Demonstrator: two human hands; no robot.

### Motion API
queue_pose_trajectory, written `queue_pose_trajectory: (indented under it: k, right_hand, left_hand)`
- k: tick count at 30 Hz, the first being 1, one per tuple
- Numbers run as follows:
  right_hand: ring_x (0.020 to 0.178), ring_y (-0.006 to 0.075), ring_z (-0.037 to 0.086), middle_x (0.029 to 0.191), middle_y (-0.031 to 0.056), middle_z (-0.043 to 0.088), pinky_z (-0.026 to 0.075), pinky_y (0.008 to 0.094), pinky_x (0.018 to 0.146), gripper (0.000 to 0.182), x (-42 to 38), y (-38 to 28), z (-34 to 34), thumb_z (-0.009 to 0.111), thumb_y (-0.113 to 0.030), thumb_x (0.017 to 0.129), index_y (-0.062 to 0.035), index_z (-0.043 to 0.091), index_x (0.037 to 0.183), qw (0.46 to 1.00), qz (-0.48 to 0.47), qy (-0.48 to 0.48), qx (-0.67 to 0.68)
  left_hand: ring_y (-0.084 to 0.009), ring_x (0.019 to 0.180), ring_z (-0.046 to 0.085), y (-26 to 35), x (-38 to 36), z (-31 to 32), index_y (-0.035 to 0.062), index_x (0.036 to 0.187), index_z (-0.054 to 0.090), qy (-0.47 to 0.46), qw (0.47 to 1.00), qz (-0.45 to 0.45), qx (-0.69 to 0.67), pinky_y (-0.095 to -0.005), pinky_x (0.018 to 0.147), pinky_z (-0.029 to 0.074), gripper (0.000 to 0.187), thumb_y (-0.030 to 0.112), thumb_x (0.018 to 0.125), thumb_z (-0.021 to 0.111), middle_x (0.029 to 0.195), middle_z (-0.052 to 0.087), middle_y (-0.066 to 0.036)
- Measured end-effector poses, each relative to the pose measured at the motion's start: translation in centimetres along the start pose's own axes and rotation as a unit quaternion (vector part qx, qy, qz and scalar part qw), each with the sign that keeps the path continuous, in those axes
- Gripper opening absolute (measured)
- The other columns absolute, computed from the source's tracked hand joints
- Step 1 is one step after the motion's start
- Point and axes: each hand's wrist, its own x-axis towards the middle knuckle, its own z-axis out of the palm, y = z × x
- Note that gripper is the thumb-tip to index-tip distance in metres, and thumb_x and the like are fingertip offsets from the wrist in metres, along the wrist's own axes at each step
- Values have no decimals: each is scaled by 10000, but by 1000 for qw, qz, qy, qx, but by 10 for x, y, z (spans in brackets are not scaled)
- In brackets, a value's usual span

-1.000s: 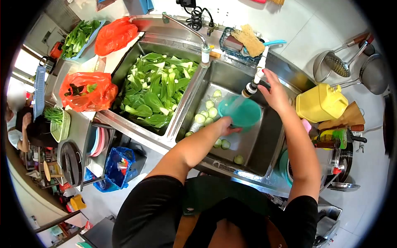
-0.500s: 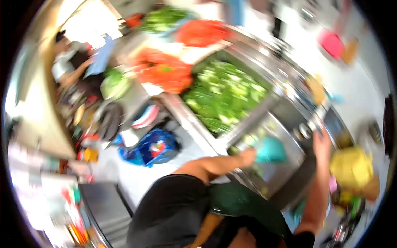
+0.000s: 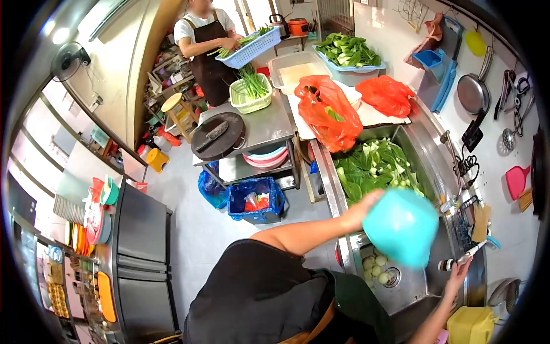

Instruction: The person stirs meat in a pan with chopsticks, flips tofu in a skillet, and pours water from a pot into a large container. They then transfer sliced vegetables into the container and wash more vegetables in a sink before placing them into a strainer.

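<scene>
My left hand [image 3: 365, 211] grips the rim of a turquoise plastic bowl [image 3: 401, 227], which is tilted and slightly blurred above the sink. Under it, several pale round vegetables [image 3: 375, 266] lie near the drain in the right compartment of the steel sink [image 3: 412, 286]. Leafy greens [image 3: 375, 166] fill the compartment beyond. At the sink's right side my right hand [image 3: 458, 274] has its fingers on the faucet [image 3: 472, 250]. The bowl's inside is hidden from me.
Red plastic bags [image 3: 329, 114] and a blue basket of greens [image 3: 348, 51] stand behind the sink. A chopping board with a cleaver [image 3: 216, 136] rests on a steel table. Another person [image 3: 209, 51] holds a blue basket [image 3: 250, 47]. Pans and utensils hang along the right wall.
My left hand has raised the turquoise bowl out of the right compartment, toward the greens. My right hand stays by the faucet. The whole view has shifted and become sharper.
</scene>
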Motion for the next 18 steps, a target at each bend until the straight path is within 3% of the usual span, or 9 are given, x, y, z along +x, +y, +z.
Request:
queue_pose_trajectory:
  k: [2,3,4,5,6,7,10,14,18]
  right_hand:
    - [1189,224,324,1343,154,233,283,295,948,581,-25,-10,7,476,-80,832,-37,169,1323,996,-66,48,-42]
    - [1188,232,330,1341,148,243,285,302,947,564,-40,-7,11,470,-77,834,-30,184,1318,994,-47,84,-51]
    - [1186,240,336,1340,142,253,288,310,946,547,-58,-5,15,465,-75,836,-23,200,1312,991,-28,119,-61]
    - [1163,227,360,1315,148,293,295,299,937,517,-79,-13,27,469,-76,839,-13,237,1297,991,-17,126,-52]
    - [1141,214,385,1290,155,333,301,288,927,488,-100,-20,38,473,-78,842,-2,273,1281,990,-4,132,-44]
    - [1109,201,408,1255,147,376,317,285,913,460,-121,-14,42,475,-91,845,4,306,1263,989,14,129,-68]
    - [848,131,497,1019,90,532,400,233,753,375,-175,-36,92,485,-103,844,11,408,1193,987,52,144,-42]
    - [582,37,360,735,-16,451,329,178,504,358,-223,-46,142,510,-89,827,-22,439,1171,971,178,151,-45]
    - [871,147,519,1169,119,459,429,239,746,391,-253,-58,177,493,-25,795,-2,419,1178,984,126,105,-63]
  left_hand:
    - [-241,1066,375,-39,-5,-42,45,1220,243,225,973,30,-52,-330,930,310,594,91,733,580,1158,346,-121]
    - [-238,1041,384,-158,16,-90,21,1223,173,257,956,140,-11,-338,898,335,588,39,746,518,1134,354,-128]
    - [-248,1036,386,-117,-1,-114,-4,1207,152,381,913,131,70,-345,890,330,530,7,766,445,1139,349,-153]
    - [-268,1026,418,-179,-5,-168,44,1224,105,384,919,25,86,-357,830,412,538,-27,777,396,1157,330,-174]
    - [-297,1007,452,-93,-15,-171,106,1237,68,457,884,11,-95,-373,707,503,567,-53,780,363,1181,304,-180]
    - [-326,981,475,-113,-13,-202,149,1232,65,511,849,30,-131,-374,594,544,560,-69,786,323,1204,282,-180]
    - [-330,953,496,-163,-12,-301,113,1231,136,530,795,-100,-276,-415,638,532,520,-31,773,337,1211,310,-175]
    - [-332,880,553,-166,-8,-371,-39,1165,309,523,725,-224,-389,-319,609,555,342,84,847,282,1106,443,-197]
    - [-299,934,534,-225,-6,-414,-56,1166,290,483,732,-188,-442,-342,696,526,645,472,822,430,1142,404,-241]
